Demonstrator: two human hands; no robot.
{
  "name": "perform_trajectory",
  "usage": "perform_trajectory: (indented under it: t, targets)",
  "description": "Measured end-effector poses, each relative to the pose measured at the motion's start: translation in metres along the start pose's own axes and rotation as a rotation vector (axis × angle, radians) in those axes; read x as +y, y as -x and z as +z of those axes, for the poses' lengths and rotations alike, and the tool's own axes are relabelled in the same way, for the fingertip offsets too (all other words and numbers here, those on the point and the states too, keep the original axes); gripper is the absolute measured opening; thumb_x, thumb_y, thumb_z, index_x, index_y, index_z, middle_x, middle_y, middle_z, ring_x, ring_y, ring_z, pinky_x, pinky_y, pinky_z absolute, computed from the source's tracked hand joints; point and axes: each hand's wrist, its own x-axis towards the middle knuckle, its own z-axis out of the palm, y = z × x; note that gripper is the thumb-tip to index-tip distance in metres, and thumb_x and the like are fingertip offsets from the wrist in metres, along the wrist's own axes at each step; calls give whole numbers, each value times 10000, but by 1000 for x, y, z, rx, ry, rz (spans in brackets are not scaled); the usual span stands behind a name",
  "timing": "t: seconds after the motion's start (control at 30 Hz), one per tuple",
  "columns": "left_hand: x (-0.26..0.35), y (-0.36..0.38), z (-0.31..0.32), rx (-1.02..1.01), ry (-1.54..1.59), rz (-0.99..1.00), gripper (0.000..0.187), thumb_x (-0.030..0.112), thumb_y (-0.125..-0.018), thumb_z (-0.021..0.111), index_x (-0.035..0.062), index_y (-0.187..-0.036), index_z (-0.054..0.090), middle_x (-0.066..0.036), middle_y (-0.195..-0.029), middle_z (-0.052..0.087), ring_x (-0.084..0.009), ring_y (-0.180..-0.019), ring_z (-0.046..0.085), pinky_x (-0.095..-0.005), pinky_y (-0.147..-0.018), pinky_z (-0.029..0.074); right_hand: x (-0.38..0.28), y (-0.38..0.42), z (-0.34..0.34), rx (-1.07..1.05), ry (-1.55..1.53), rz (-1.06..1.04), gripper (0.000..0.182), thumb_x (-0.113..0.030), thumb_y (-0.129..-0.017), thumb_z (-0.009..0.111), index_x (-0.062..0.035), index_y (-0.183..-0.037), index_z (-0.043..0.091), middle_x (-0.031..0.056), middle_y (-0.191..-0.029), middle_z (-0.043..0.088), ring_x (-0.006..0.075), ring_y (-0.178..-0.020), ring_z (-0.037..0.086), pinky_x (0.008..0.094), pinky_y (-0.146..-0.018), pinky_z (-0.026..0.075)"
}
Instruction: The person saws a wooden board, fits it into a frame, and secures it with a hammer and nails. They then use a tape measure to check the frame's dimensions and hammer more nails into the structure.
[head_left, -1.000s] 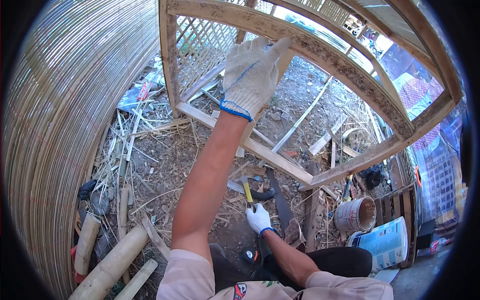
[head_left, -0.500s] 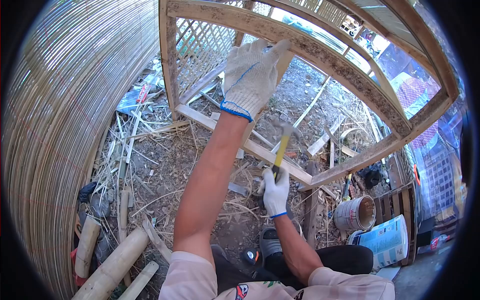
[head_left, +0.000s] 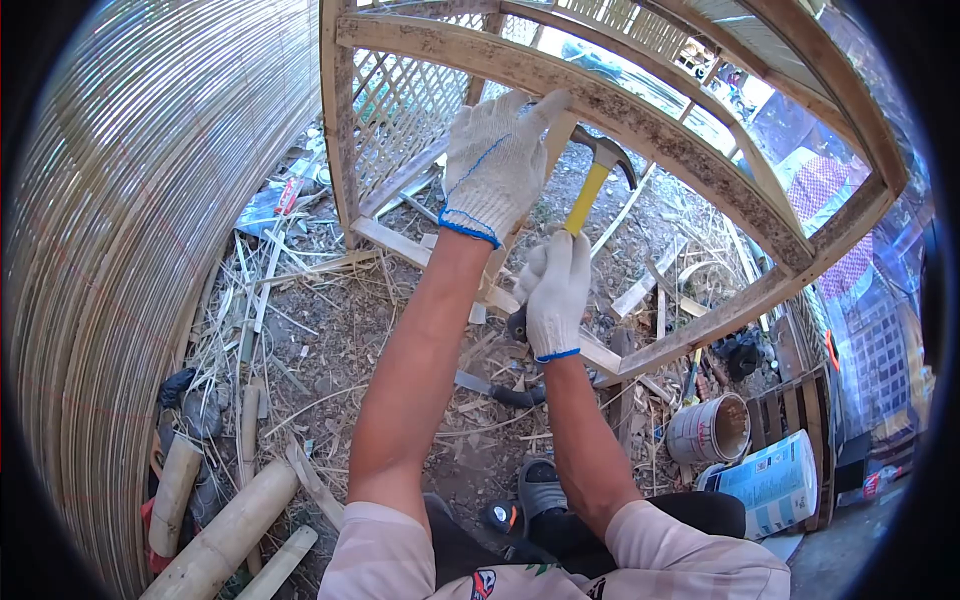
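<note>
My left hand (head_left: pixel 492 165), in a white knit glove with a blue-edged cuff, grips the upper part of an upright wooden slat (head_left: pixel 557 148). Its thumb reaches up to the curved top rail (head_left: pixel 660 130) of a wooden frame, and the fingertips are partly hidden. A claw hammer (head_left: pixel 588 195) with a yellow shaft and black grip is held in my gloved right hand (head_left: pixel 558 298). The hammer's metal head is raised just right of the slat, below the rail. Lower down, the frame's bottom rail (head_left: pixel 600 350) passes behind my right hand.
A bamboo slat screen (head_left: pixel 150 250) rises on the left. Thick bamboo poles (head_left: pixel 225 530) lie at the lower left. Wood scraps and strips litter the ground. At the right stand a used bucket (head_left: pixel 700 430), a tipped blue-and-white pail (head_left: pixel 770 485) and a wooden crate (head_left: pixel 810 405).
My right hand has risen, bringing the hammer up from near the bottom rail to just below the top rail beside the slat. My left hand stays nearly in place on the slat.
</note>
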Motion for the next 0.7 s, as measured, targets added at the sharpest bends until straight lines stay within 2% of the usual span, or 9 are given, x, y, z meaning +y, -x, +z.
perform_trajectory:
  t: [0.03, 0.13, 0.23, 0.33, 0.37, 0.43, 0.5, 0.63, 0.7]
  targets:
    - [0, 0, 0, 33, -1, 14, 552, 35, -905, 620, 244, -1415, 620, -130, -1154, 712, -375, -977, 694, -522, -881, 548, -1, 4, 1, 25, 3, -33, 177, -312, -1135, 493, -139, -1165, 466, -52, -721, 398, 48, -495, 354, 256, -419, 277]
    - [-1, 0, 1, -39, -19, -15, 544, 140, -917, 695, 271, -1439, 614, -127, -1142, 693, -347, -1048, 677, -522, -932, 507, -4, 15, 17, 111, -101, -75, 176, -319, -1130, 500, -149, -1132, 453, -56, -715, 397, 46, -483, 349, 258, -408, 275]
    - [-1, -1, -1, -110, 12, -47, 555, 139, -918, 694, 273, -1450, 607, -134, -1166, 693, -346, -1055, 675, -516, -944, 504, -12, 8, 6, 2, -26, 69, 180, -326, -1130, 490, -157, -1107, 431, -58, -707, 390, 47, -474, 343, 263, -401, 269]
    - [0, -2, 0, -110, 23, -53, 548, 133, -919, 690, 272, -1443, 615, -140, -1172, 695, -346, -1039, 680, -511, -925, 515, -11, 12, 16, 188, -165, -51, 173, -320, -1127, 493, -159, -1112, 432, -61, -704, 386, 47, -475, 345, 264, -401, 270]
    - [0, -1, 0, -58, 17, -39, 551, 98, -915, 663, 266, -1438, 614, -145, -1154, 705, -360, -997, 688, -519, -900, 528, -6, 10, 18, 174, -210, -60, 172, -312, -1123, 506, -153, -1112, 442, -63, -702, 389, 47, -481, 350, 263, -405, 282]
    - [0, -1, 1, 32, 11, 8, 566, 26, -908, 609, 252, -1427, 612, -155, -1118, 726, -388, -914, 705, -536, -849, 556, -8, 11, 17, 76, -48, -1, 171, -306, -1122, 511, -149, -1108, 445, -64, -696, 388, 41, -486, 344, 262, -408, 280]
    - [1, -1, 2, -9, 33, -4, 561, 26, -913, 607, 253, -1426, 613, -154, -1138, 726, -394, -930, 704, -541, -854, 555, -14, 10, 5, 19, 47, 28, 168, -298, -1120, 518, -142, -1115, 455, -63, -702, 399, 33, -499, 339, 256, -412, 272]
    - [2, -2, -1, -88, 61, -60, 566, 27, -918, 610, 236, -1443, 605, -157, -1203, 713, -394, -1009, 697, -533, -888, 550, -10, 16, -14, 20, -64, 26, 169, -283, -1117, 528, -125, -1158, 486, -60, -734, 418, 34, -503, 346, 244, -408, 265]
    - [0, 0, -1, -37, 154, -38, 582, 44, -925, 618, 217, -1479, 577, -167, -1245, 698, -394, -1077, 684, -526, -924, 546, -12, 27, -15, 40, 15, -29, 165, -267, -1116, 536, -117, -1159, 486, -54, -733, 418, 35, -518, 360, 232, -426, 286]
